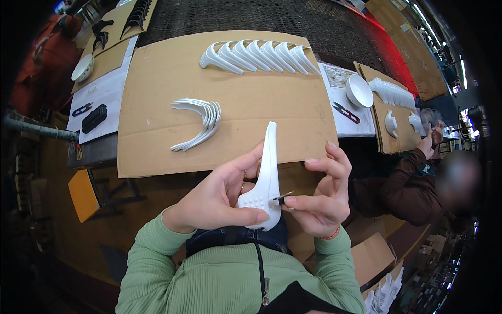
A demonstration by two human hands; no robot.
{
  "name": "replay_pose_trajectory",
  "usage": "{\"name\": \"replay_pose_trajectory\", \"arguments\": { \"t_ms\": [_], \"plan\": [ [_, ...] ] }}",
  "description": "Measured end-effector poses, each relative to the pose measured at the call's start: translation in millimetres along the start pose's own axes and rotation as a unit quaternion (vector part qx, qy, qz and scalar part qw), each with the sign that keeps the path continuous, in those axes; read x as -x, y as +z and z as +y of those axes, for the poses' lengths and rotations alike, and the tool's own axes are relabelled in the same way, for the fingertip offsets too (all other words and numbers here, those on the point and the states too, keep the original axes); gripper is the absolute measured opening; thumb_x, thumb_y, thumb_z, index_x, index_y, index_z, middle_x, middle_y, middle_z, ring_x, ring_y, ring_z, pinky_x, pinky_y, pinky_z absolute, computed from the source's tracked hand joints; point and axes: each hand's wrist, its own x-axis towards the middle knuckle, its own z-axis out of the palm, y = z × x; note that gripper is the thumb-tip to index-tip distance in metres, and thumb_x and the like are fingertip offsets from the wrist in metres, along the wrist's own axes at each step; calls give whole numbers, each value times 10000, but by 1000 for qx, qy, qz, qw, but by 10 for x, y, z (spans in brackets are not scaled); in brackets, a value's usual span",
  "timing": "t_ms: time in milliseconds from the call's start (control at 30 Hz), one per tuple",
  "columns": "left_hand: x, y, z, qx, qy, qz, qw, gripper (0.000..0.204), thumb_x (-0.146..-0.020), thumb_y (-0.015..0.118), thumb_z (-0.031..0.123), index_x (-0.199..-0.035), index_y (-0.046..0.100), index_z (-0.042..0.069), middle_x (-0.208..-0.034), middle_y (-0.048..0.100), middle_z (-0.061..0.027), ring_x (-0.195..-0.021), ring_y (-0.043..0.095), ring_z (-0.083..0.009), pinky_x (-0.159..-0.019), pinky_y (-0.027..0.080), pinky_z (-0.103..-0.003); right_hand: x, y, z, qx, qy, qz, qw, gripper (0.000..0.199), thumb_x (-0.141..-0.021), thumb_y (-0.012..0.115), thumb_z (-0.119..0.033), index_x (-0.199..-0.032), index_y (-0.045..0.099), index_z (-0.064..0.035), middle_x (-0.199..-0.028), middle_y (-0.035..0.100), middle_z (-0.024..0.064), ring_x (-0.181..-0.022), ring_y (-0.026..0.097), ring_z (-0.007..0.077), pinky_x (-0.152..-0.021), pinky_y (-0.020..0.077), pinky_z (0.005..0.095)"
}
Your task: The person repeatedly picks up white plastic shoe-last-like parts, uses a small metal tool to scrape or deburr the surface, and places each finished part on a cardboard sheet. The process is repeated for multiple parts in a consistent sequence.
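My left hand (219,196) is closed around a white curved piece (268,172), molded in a smooth material, with small raised bumps at its wide lower end. Its narrow end points up and away from me. In my right hand (324,193), the thumb and a finger pinch a small dark tool (284,198) with a thin metal tip, which meets the right edge of the white piece; the other fingers are raised. Beyond my hands, a nested stack of white curved pieces (201,124) lies on the cardboard sheet (151,83). A row of similar white pieces (256,56) overlaps along its far edge.
To the right stand a white bowl (360,90) and thread snips (346,112). More snips (82,109), a black case (94,119) and another bowl (82,68) sit left. A co-worker (408,183) works at the right. An orange-topped stool (83,194) stands below, left.
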Motion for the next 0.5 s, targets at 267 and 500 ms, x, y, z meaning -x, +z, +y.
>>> {"name": "replay_pose_trajectory", "arguments": {
  "t_ms": [267, 500],
  "plan": [
    [-3, 19, 9, -24, 11, 5, 1000, 983, -761, 619, -118, -1497, -16, 31, -1377, 383, -108, -1063, 536, -111, -867, 472, -242, -1, 24, -39, 48, -5, 12, 999, 267, -603, 826, -89, -831, 739, -198, -1107, 585, 91, -1246, 343, 344, -1002, 330, 447],
    [-2, 16, 26, -34, 1, -9, 999, 994, -756, 598, -119, -1496, -46, 35, -1366, 394, -103, -1008, 542, -98, -818, 480, -232, -12, 43, -47, 71, 2, 23, 997, 249, -599, 814, -66, -807, 731, -173, -1080, 585, 84, -1225, 359, 343, -987, 338, 450]
  ]
}}
